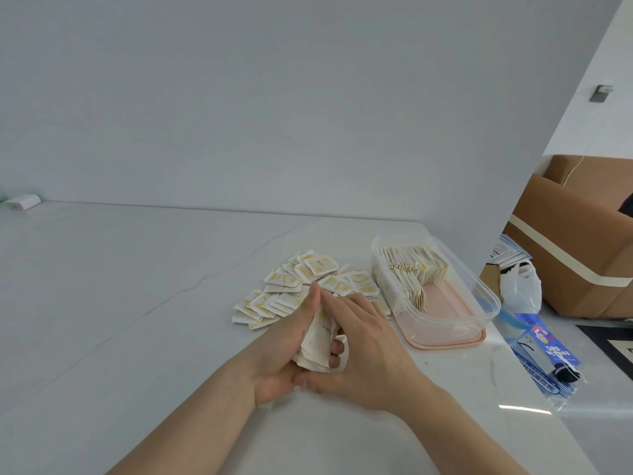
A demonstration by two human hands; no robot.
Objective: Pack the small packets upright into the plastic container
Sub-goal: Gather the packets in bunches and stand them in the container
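At frame centre, the left hand (274,341) and right hand (363,351) clasp a stack of packets (318,341) whose loose edges may fan out and spill short of the container (486,296)

container (479,289) near half free, loose packets (294,286) crowding its left

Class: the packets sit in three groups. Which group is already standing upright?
The row of packets inside the plastic container stands on edge; the loose pile lies flat on the table, and both hands grip the third bundle.
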